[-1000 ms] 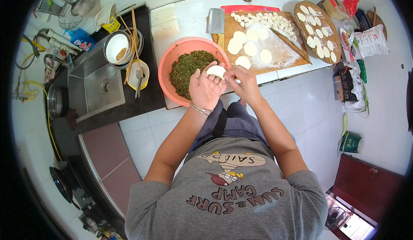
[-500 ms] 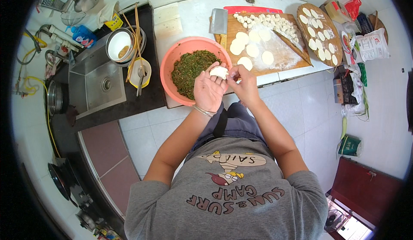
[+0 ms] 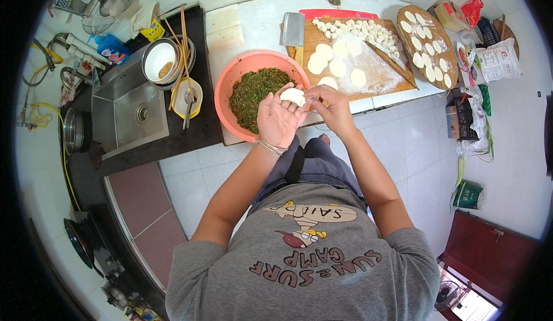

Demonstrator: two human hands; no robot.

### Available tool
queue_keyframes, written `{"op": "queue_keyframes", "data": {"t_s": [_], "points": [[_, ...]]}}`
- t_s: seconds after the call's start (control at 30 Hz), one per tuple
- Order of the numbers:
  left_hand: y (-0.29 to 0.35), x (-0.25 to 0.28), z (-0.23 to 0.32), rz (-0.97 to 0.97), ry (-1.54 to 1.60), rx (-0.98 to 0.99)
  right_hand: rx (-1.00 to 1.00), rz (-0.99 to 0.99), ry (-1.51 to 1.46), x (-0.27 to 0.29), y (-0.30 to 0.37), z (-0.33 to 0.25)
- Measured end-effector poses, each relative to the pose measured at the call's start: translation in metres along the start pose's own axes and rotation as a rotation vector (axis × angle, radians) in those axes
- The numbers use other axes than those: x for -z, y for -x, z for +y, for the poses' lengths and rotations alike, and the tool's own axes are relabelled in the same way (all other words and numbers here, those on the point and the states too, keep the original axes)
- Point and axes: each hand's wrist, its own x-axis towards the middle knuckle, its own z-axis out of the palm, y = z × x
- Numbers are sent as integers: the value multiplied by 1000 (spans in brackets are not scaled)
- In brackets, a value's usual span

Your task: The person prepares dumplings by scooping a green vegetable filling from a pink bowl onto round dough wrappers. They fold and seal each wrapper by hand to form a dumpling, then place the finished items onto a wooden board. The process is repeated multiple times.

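Observation:
A white folded dumpling (image 3: 293, 96) rests on the fingers of my left hand (image 3: 279, 118), which is turned palm up with the fingers curled beneath it. The fingertips of my right hand (image 3: 332, 111) pinch the dumpling's right end. A thin greyish strip pokes out below the right hand; its kind is unclear. Both hands are over the near right rim of a pink basin (image 3: 225, 111), which contains chopped green filling (image 3: 253, 97). Round dough wrappers (image 3: 337, 67) lie on the floured wooden board (image 3: 377, 85) just beyond the right hand.
On the board are small dough pieces (image 3: 368, 31) and a rolling pin (image 3: 391, 63). A cleaver (image 3: 293, 28) lies at its left. Farther right, a round board (image 3: 408, 46) carries several pale dough pieces. Bowls (image 3: 159, 59), chopsticks (image 3: 183, 53) and a sink (image 3: 124, 116) are left.
My right hand has shifted slightly right and turned, still pinching the dumpling's end. The thin greyish strip now shows beneath it. My left hand has barely moved.

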Motion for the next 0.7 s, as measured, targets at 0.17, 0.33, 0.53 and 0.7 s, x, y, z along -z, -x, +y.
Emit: {"op": "queue_keyframes", "data": {"t_s": [0.17, 0.33, 0.53, 0.7], "points": [[0, 1, -3, -11, -25, 6, -26, 27, 24, -4, 1, 3], [-2, 2, -5, -14, -59, 7, -69, 82, 151, -12, 3, 5], [-3, -2, 2, 4, -49, 30, -56, 81, 50, 3, -6, -10], [-5, 0, 2, -5, -53, 64, 101, -49, 71, 12, -9, 0]]}}
